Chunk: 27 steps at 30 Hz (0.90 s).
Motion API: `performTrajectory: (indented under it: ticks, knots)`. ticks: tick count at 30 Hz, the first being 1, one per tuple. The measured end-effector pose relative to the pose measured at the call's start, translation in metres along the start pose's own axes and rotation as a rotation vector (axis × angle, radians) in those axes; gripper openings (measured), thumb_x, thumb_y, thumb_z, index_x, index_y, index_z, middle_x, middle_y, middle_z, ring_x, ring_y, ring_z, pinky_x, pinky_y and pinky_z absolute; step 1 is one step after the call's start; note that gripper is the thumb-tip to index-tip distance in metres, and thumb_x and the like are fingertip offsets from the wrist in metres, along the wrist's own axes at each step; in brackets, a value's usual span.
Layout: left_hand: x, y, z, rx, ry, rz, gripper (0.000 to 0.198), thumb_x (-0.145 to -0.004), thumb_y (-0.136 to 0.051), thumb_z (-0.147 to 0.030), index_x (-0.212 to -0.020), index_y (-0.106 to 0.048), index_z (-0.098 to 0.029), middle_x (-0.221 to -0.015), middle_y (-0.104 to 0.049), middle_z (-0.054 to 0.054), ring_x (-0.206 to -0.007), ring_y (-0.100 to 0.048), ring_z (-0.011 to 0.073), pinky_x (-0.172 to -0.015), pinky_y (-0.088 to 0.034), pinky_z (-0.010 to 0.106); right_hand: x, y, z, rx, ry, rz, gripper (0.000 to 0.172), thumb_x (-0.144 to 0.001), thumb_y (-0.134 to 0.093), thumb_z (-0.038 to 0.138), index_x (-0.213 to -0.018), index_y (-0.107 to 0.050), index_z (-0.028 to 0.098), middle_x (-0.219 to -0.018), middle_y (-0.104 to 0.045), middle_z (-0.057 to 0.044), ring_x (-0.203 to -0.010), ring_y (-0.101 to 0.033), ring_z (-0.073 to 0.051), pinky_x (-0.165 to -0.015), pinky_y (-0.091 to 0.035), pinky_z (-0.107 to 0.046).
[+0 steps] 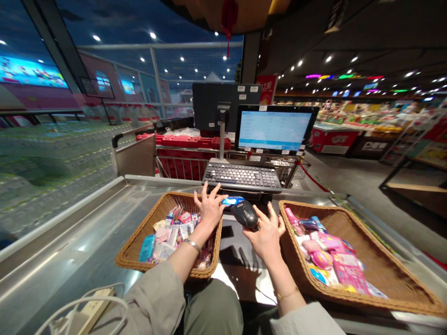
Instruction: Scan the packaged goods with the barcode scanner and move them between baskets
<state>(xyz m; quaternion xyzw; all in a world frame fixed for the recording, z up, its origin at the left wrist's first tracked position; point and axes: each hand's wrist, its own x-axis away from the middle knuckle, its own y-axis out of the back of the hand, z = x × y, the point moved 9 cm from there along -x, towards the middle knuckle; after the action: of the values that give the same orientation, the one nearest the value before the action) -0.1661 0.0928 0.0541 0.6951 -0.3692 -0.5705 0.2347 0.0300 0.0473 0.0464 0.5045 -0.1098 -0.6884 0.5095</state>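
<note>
A blue packet (232, 200) is pinched between the thumb and forefinger of the left hand (209, 209), the other fingers being spread, and is held over the gap between two baskets, just in front of the keyboard (240, 176). A black handheld scanner (243, 213), as it seems to be, is pinched at its near end by the right hand (266, 232), with the remaining fingers fanned out; whether its head touches the packet cannot be told. Because the packet is gripped only at one end, it could be knocked loose by the scanner and dropped into the gap; a poor reading could be caused by a printed code being turned away or covered by the thumb. The metal counter (87, 232) is bordered by a raised rim. Small packets (181, 230) are piled in the left wicker basket (217, 246), and pink packages (349, 272) are heaped in the right wicker basket (394, 265). At the counter's near left corner a power strip (96, 309) is seen. Beyond the far edge a lit monitor (274, 128) is mounted, and farther right, in a store lit by ceiling lamps, a red freezer (335, 139) is placed.
</note>
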Motion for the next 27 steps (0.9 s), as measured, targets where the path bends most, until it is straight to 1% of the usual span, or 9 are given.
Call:
performTrajectory:
  ticks: [6,14,19,22,27]
  knots:
    - [-0.001,0.001,0.0,-0.012,0.002,-0.005,0.03,-0.08,-0.072,-0.026,-0.106,-0.073,-0.04,-0.149,-0.05,-0.007,-0.148,-0.021,0.036,-0.115,-0.009,0.07,0.0,0.001,0.002,-0.029,-0.001,0.009,0.01,-0.07,-0.067,0.029,-0.078,-0.072,0.027,-0.125,-0.068,-0.001,-0.144,-0.03,-0.031,-0.112,-0.013,-0.057]
    - [0.0,0.003,0.001,0.007,0.004,-0.012,0.031,-0.08,-0.07,-0.024,-0.106,-0.073,-0.04,-0.148,-0.051,-0.007,-0.149,-0.02,0.0357,-0.115,-0.008,0.07,0.001,0.001,0.007,-0.013,0.051,0.009,0.013,-0.071,-0.065,0.03,-0.081,-0.073,0.027,-0.124,-0.069,-0.001,-0.144,-0.031,-0.032,-0.112,-0.013,-0.058]
    - [-0.001,0.004,0.002,0.002,0.017,-0.012,0.031,-0.08,-0.071,-0.024,-0.107,-0.073,-0.04,-0.148,-0.051,-0.007,-0.149,-0.02,0.036,-0.115,-0.009,0.07,0.002,0.004,0.005,0.035,0.025,-0.022,0.011,-0.072,-0.064,0.031,-0.077,-0.071,0.026,-0.134,-0.062,-0.001,-0.144,-0.029,-0.032,-0.111,-0.015,-0.059]
    - [-0.001,0.006,0.002,0.007,0.021,-0.02,0.029,-0.08,-0.071,-0.026,-0.106,-0.074,-0.04,-0.148,-0.051,-0.007,-0.149,-0.02,0.036,-0.115,-0.009,0.07,0.003,0.006,0.002,0.077,0.001,-0.042,0.013,-0.074,-0.062,0.032,-0.08,-0.072,0.025,-0.141,-0.057,-0.002,-0.144,-0.026,-0.034,-0.108,-0.017,-0.061]
    - [-0.001,0.01,-0.002,0.028,0.021,-0.026,0.028,-0.081,-0.071,-0.027,-0.106,-0.074,-0.04,-0.148,-0.051,-0.008,-0.148,-0.02,0.0359,-0.116,-0.008,0.07,0.002,0.016,-0.007,0.14,-0.035,-0.102,0.017,-0.076,-0.062,0.034,-0.084,-0.073,0.025,-0.143,-0.055,-0.004,-0.145,-0.023,-0.037,-0.106,-0.021,-0.061]
